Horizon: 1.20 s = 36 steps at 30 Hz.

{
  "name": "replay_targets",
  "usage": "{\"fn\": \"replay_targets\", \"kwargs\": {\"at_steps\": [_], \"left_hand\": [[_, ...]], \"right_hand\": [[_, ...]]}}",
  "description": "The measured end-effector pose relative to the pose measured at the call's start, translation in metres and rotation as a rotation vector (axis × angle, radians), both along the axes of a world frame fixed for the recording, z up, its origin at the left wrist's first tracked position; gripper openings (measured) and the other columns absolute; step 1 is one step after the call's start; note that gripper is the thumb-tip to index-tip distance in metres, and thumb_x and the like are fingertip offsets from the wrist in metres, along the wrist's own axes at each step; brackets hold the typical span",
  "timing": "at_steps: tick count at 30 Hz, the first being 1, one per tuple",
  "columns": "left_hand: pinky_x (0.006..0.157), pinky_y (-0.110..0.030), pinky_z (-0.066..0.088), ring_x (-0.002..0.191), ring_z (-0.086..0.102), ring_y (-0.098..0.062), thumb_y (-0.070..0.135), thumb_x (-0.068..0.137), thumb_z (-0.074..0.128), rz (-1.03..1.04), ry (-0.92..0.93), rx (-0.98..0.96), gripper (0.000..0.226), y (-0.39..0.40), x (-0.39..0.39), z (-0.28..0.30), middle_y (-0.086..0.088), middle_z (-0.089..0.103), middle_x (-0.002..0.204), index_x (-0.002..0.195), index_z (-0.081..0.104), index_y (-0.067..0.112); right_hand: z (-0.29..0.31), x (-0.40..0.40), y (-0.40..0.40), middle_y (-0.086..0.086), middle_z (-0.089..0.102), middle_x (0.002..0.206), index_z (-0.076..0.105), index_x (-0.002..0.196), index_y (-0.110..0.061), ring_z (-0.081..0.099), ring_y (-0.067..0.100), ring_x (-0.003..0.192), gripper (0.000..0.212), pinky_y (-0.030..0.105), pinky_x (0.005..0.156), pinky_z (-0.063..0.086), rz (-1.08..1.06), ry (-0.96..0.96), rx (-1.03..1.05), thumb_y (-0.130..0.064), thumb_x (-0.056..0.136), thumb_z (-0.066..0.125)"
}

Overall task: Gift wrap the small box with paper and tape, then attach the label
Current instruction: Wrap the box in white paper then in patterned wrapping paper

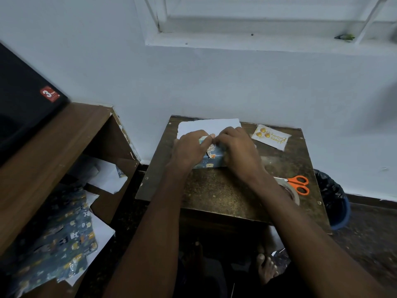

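Note:
A small box [211, 157] covered in blue animal-print wrapping paper sits on the small dark table [225, 190]. The paper's white underside [209, 126] lies flat beyond the box. My left hand [190, 148] rests over the box's left side, fingers bent on the paper. My right hand [237, 147] covers the right side, and its fingertips meet the left hand's on top of the box. A white "Happy Birthday" label [271, 137] with gold balloons lies at the table's far right.
Orange-handled scissors [297, 184] and a tape roll [290, 191] lie by my right forearm. A wooden shelf [43, 168] at the left holds spare wrapping paper [62, 239]. A bin with a black bag [333, 198] stands right of the table.

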<state>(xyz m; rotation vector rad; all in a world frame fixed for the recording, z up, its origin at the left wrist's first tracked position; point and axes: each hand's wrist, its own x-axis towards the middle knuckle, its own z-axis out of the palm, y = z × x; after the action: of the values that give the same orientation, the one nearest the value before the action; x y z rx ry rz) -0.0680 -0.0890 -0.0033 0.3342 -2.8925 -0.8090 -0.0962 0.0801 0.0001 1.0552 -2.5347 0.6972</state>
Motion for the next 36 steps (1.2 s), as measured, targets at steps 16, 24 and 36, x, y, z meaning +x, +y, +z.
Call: {"fn": "replay_targets", "kwargs": {"at_steps": [16, 24, 36], "left_hand": [[0.111, -0.046, 0.047, 0.131, 0.054, -0.030, 0.042, 0.093, 0.073, 0.424, 0.044, 0.478, 0.050, -0.030, -0.005, -0.004, -0.002, 0.062, 0.131, 0.135, 0.054, 0.023], [0.098, -0.040, 0.040, 0.113, 0.060, -0.025, 0.034, 0.084, 0.082, 0.402, 0.204, 0.294, 0.048, -0.029, -0.010, -0.003, 0.005, 0.066, 0.100, 0.127, 0.063, 0.022], [0.094, -0.033, 0.034, 0.087, 0.067, -0.012, 0.027, 0.079, 0.088, 0.112, 0.444, 0.155, 0.042, -0.017, -0.003, 0.019, 0.013, 0.068, 0.083, 0.115, 0.067, 0.030]], "right_hand": [[-0.001, 0.007, -0.034, 0.001, 0.049, 0.075, 0.049, 0.068, -0.013, 0.036, 0.020, 0.080, 0.013, 0.030, 0.052, 0.022, -0.247, 0.050, -0.104, -0.008, 0.078, 0.055], [-0.001, 0.010, -0.030, -0.001, 0.049, 0.073, 0.053, 0.067, -0.012, 0.039, 0.021, 0.077, 0.015, 0.030, 0.048, 0.025, -0.247, 0.037, -0.098, -0.009, 0.081, 0.055], [0.008, 0.023, -0.013, 0.000, 0.058, 0.091, 0.068, 0.090, -0.012, 0.045, 0.020, 0.087, 0.014, 0.036, 0.056, 0.044, -0.156, -0.045, 0.021, -0.014, 0.089, 0.054]]}}
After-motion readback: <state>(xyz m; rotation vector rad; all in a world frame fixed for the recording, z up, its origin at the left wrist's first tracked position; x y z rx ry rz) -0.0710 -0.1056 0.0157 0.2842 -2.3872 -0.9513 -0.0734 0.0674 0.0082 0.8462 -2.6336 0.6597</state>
